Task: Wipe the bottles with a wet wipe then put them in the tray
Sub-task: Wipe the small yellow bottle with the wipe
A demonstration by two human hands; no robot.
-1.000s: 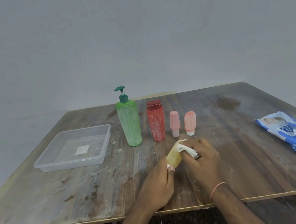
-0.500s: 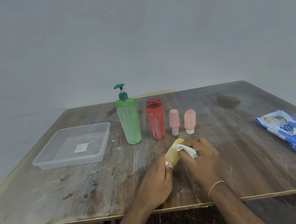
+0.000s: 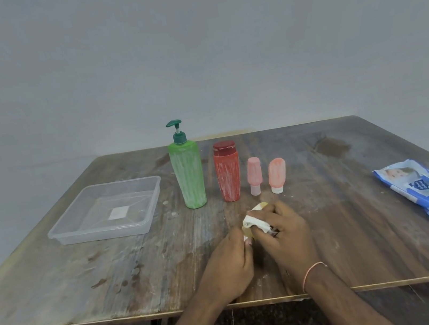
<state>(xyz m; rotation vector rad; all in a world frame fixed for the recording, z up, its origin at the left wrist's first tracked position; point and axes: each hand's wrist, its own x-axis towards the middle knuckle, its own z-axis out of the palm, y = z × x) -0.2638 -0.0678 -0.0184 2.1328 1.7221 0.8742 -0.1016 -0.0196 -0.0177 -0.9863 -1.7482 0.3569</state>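
Table, wooden and stained, carries every item; positions below are given relative to the green bottle. Tray, clear plastic with a small white label on its floor, sits to the left of the green bottle, apart from it, and holds no bottle. Wipes pack, blue, lies far to the right, near the table's right edge. Green bottle, the tallest, stands upright with a dark green pump on top and white streaks down its body. Red bottle stands upright just to its right, also streaked white. Pink bottle and orange bottle, both small and standing cap-down, continue the row further right. Left hand and right hand meet in front of the row, to the right of the green bottle and nearer the camera. Yellow bottle is gripped at its lower end by the curled left-hand fingers and tilts away from the camera. Wipe, white and crumpled, is pinched by the curled right-hand fingers and pressed against the yellow bottle.
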